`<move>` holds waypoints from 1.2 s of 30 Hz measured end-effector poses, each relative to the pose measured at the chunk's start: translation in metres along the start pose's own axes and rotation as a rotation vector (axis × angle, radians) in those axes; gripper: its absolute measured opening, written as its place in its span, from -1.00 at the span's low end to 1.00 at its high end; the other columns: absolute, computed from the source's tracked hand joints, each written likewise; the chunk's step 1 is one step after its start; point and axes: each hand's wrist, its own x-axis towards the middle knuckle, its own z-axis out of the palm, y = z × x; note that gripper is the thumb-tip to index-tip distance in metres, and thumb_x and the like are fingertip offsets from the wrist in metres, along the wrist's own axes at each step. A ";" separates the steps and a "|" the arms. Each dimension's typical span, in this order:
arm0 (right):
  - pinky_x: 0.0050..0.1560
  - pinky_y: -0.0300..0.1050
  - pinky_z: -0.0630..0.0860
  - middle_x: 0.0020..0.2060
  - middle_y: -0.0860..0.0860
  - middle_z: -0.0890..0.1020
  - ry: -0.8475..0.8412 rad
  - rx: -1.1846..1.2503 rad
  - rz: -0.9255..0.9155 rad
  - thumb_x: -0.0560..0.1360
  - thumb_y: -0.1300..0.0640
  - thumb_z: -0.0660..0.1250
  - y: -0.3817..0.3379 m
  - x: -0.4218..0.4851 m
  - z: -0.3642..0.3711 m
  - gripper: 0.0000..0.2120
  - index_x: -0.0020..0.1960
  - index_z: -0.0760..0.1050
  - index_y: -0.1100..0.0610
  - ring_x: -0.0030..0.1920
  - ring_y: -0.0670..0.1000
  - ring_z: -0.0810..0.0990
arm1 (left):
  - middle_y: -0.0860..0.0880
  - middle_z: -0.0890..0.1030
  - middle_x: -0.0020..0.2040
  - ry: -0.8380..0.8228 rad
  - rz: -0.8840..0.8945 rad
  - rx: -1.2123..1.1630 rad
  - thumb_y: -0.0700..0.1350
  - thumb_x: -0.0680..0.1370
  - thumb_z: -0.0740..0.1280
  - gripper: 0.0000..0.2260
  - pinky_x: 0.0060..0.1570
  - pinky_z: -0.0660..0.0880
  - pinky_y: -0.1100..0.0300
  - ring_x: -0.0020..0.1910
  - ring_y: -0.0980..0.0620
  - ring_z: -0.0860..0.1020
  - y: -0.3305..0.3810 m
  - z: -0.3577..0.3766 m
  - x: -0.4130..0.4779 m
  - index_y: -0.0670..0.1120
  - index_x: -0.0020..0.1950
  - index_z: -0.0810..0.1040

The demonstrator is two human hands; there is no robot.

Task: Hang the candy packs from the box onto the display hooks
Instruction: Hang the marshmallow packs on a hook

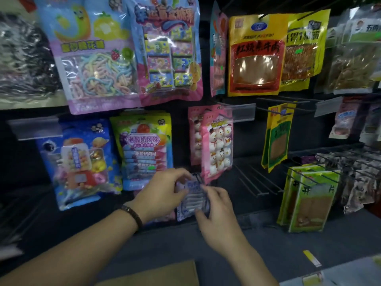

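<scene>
A small purple-and-white candy pack hangs low in the middle of the dark display wall, just under the pink snowman marshmallow pack. My left hand grips the pack's upper left part. My right hand pinches its lower right edge. The hook behind the pack is hidden by my fingers. A brown cardboard box flap shows at the bottom edge, below my arms.
Candy packs fill the hooks above and to the left, such as a blue pack and a yellow-green pack. Several bare metal hooks jut out to the right. Green snack packs hang further right.
</scene>
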 end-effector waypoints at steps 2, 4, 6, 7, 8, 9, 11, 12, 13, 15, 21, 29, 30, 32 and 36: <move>0.49 -0.07 0.36 0.40 -0.11 0.29 -0.068 -0.027 0.008 0.64 0.04 0.38 -0.004 -0.010 0.022 -0.45 0.58 0.30 -0.12 0.49 0.00 0.36 | 0.22 0.65 0.09 -0.111 -0.023 0.053 -0.03 0.62 0.45 -0.83 -0.06 0.51 0.44 -0.03 0.32 0.58 -0.016 -0.005 -0.046 0.15 0.19 0.65; 0.22 -0.18 0.51 0.39 -0.11 0.37 -0.174 0.063 0.121 0.65 0.02 0.39 -0.015 -0.020 0.045 -0.53 0.52 0.38 -0.11 0.26 -0.04 0.54 | 0.25 0.67 0.00 -0.194 -0.085 0.076 -0.02 0.62 0.44 -0.90 -0.09 0.50 0.46 -0.04 0.36 0.59 -0.031 -0.009 -0.095 0.14 0.11 0.68; -0.09 -0.21 0.52 0.30 -0.06 0.52 -0.258 0.279 0.330 0.64 0.03 0.43 -0.028 -0.033 0.071 -0.64 0.40 0.47 -0.06 -0.03 -0.04 0.62 | 0.30 0.66 -0.11 -0.257 -0.162 0.090 -0.04 0.59 0.44 -0.91 -0.14 0.44 0.49 -0.11 0.42 0.58 -0.050 -0.012 -0.144 0.15 0.05 0.70; -0.10 -0.17 0.52 0.19 -0.03 0.59 -0.281 0.355 0.404 0.63 0.04 0.45 -0.032 -0.039 0.086 -0.69 0.35 0.51 -0.02 -0.04 0.02 0.64 | 0.31 0.64 -0.15 -0.286 -0.197 0.109 -0.02 0.57 0.43 -0.91 -0.13 0.43 0.47 -0.16 0.45 0.56 -0.059 -0.013 -0.167 0.15 0.03 0.70; -0.08 -0.11 0.53 0.07 -0.02 0.63 -0.305 0.379 0.437 0.61 0.04 0.46 -0.033 -0.046 0.101 -0.71 0.31 0.53 0.01 -0.04 0.04 0.65 | 0.31 0.64 -0.17 -0.313 -0.223 0.132 0.01 0.54 0.40 -0.89 -0.11 0.44 0.42 -0.21 0.46 0.53 -0.069 -0.012 -0.187 0.15 0.02 0.70; -0.05 -0.07 0.54 -0.03 -0.03 0.64 -0.335 0.379 0.453 0.60 0.04 0.47 -0.033 -0.052 0.118 -0.72 0.28 0.55 0.02 -0.07 0.02 0.64 | 0.29 0.66 -0.17 -0.337 -0.248 0.151 0.04 0.52 0.37 -0.85 -0.10 0.45 0.36 -0.26 0.44 0.51 -0.079 -0.011 -0.207 0.15 0.03 0.71; -0.13 -0.08 0.52 -0.16 -0.07 0.64 -0.372 0.349 0.453 0.58 0.07 0.49 -0.033 -0.063 0.148 -0.76 0.22 0.57 0.03 -0.21 -0.04 0.59 | 0.24 0.73 -0.09 -0.378 -0.309 0.163 0.00 0.54 0.36 -0.83 -0.07 0.49 0.30 -0.26 0.35 0.50 -0.097 -0.008 -0.238 0.14 0.04 0.72; -0.21 -0.13 0.48 -0.19 -0.06 0.63 -0.387 0.331 0.464 0.56 0.09 0.50 -0.029 -0.070 0.164 -0.78 0.19 0.58 0.02 -0.27 -0.06 0.57 | 0.23 0.74 -0.06 -0.390 -0.345 0.149 -0.04 0.56 0.36 -0.83 -0.03 0.53 0.28 -0.20 0.31 0.54 -0.105 -0.006 -0.251 0.14 0.04 0.73; -0.26 -0.17 0.45 -0.20 -0.05 0.64 -0.406 0.290 0.479 0.54 0.09 0.50 -0.025 -0.076 0.179 -0.79 0.16 0.59 0.01 -0.31 -0.06 0.55 | 0.21 0.75 -0.03 -0.393 -0.377 0.129 -0.07 0.57 0.36 -0.83 0.00 0.57 0.23 -0.15 0.28 0.58 -0.111 -0.003 -0.262 0.14 0.04 0.73; -0.25 -0.21 0.45 -0.17 -0.04 0.68 -0.470 0.156 0.489 0.48 0.03 0.46 -0.010 -0.091 0.207 -0.77 0.11 0.63 0.04 -0.25 -0.04 0.61 | 0.16 0.75 -0.01 -0.381 -0.408 0.074 -0.09 0.58 0.40 -0.85 0.02 0.59 0.16 -0.15 0.26 0.59 -0.122 0.003 -0.277 0.13 0.02 0.73; -0.38 -0.15 0.39 -0.12 0.16 0.68 -0.828 -0.224 0.621 0.61 0.21 0.27 0.055 -0.146 0.260 -0.80 0.08 0.66 0.23 -0.30 0.02 0.50 | 0.08 0.67 0.08 -0.517 -0.484 0.117 0.05 0.61 0.41 -0.77 0.13 0.54 0.16 0.10 0.03 0.62 -0.140 0.014 -0.279 0.09 0.27 0.65; -0.07 -0.08 0.64 -0.11 0.05 0.65 -0.393 -0.065 1.082 0.69 -0.05 0.30 0.089 -0.215 0.333 -0.71 -0.09 0.51 0.14 -0.16 0.01 0.61 | 0.04 0.60 0.34 -0.712 -0.458 0.098 0.15 0.69 0.27 -0.70 0.27 0.54 0.03 0.26 -0.02 0.59 -0.140 0.011 -0.285 0.13 0.39 0.56; -0.05 -0.04 0.69 -0.08 0.07 0.67 -0.397 -0.075 1.092 0.68 -0.09 0.31 0.094 -0.220 0.341 -0.70 -0.07 0.51 0.13 -0.13 0.03 0.65 | 0.03 0.59 0.35 -0.709 -0.467 0.106 0.16 0.69 0.27 -0.69 0.28 0.54 0.02 0.27 -0.03 0.60 -0.141 0.009 -0.286 0.15 0.40 0.55; -0.02 0.04 0.73 -0.02 0.11 0.68 -0.376 -0.108 1.088 0.63 -0.14 0.35 0.135 -0.232 0.368 -0.65 0.07 0.54 0.18 -0.02 0.10 0.70 | 0.00 0.58 0.36 -0.671 -0.489 0.124 0.17 0.67 0.30 -0.66 0.29 0.57 -0.06 0.27 -0.09 0.60 -0.141 0.007 -0.287 0.17 0.43 0.52; -0.18 0.04 0.76 -0.15 0.03 0.75 -0.340 0.007 1.193 0.28 -0.24 0.54 0.195 -0.245 0.396 -0.47 0.08 0.66 0.11 -0.19 0.07 0.76 | -0.04 0.57 0.39 -0.633 -0.493 0.148 0.16 0.66 0.32 -0.62 0.29 0.57 -0.10 0.30 -0.13 0.60 -0.141 0.003 -0.287 0.17 0.47 0.50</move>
